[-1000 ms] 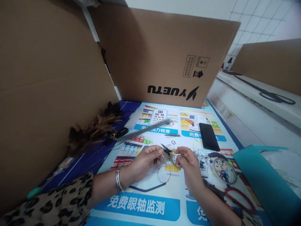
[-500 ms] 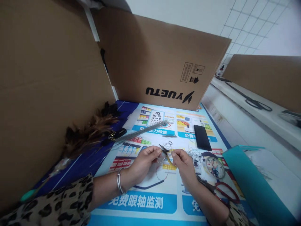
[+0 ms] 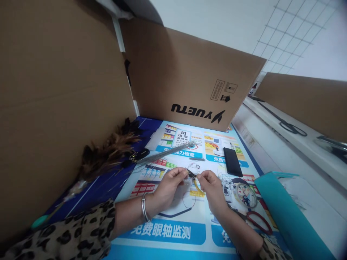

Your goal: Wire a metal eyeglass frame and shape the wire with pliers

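Small pliers with yellow handles [image 3: 200, 188] and dark jaws are held between my two hands, above the printed mat [image 3: 162, 249]. My right hand [image 3: 213, 189] is closed, its thumb and fingertips pinching the pliers near their joint. My left hand [image 3: 173, 183] is pinched shut beside the jaws; what lies between its fingertips is too small to make out. Below the hands there is a thin wire loop [image 3: 189, 199], close to a dark curved strip [image 3: 176, 213]. Just beyond the fingers sits another small tangle of wire [image 3: 194, 166].
A bundle of thin metal wires [image 3: 168, 153] and a black phone [image 3: 232, 161] lie farther back. Red-handled scissors [image 3: 258, 221], a round clear dish [image 3: 246, 195] and a teal box [image 3: 287, 209] are at right. Brown feathers [image 3: 105, 151] lie left, before cardboard walls [image 3: 189, 72].
The pliers have turned slightly and their jaws sit lower, nearer the left fingertips. My right fingertips have moved closer to the pliers' joint. The view has shifted a little.
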Motion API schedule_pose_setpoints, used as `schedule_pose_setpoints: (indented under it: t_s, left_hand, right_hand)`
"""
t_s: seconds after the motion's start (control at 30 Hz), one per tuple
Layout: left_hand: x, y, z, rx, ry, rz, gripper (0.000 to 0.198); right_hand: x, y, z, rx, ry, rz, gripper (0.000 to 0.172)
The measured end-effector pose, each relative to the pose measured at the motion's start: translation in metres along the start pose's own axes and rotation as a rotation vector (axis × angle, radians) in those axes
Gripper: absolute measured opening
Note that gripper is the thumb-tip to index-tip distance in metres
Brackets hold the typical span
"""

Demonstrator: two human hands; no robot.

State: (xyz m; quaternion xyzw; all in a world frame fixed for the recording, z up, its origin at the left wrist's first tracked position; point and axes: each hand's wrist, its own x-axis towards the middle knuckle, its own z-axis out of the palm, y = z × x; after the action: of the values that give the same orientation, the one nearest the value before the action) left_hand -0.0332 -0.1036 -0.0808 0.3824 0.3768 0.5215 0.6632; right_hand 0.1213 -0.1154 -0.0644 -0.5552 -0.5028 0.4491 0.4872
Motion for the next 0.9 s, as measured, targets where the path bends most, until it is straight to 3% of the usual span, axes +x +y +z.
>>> schedule_pose_setpoints:
  t_s: [0.5, 0.9]
  left_hand:
    - [0.001, -0.002, -0.003, -0.028, -0.034, -0.013, 0.017]
    - [0.001, -0.002, -0.002, -0.123, -0.200, -0.131, 0.024]
  right_hand:
    - [0.012, 0.000, -0.001, 0.002, 0.054, -0.016, 0.018]
    - [0.016, -0.008, -0.017, 0.092, -0.022, 0.075, 0.016]
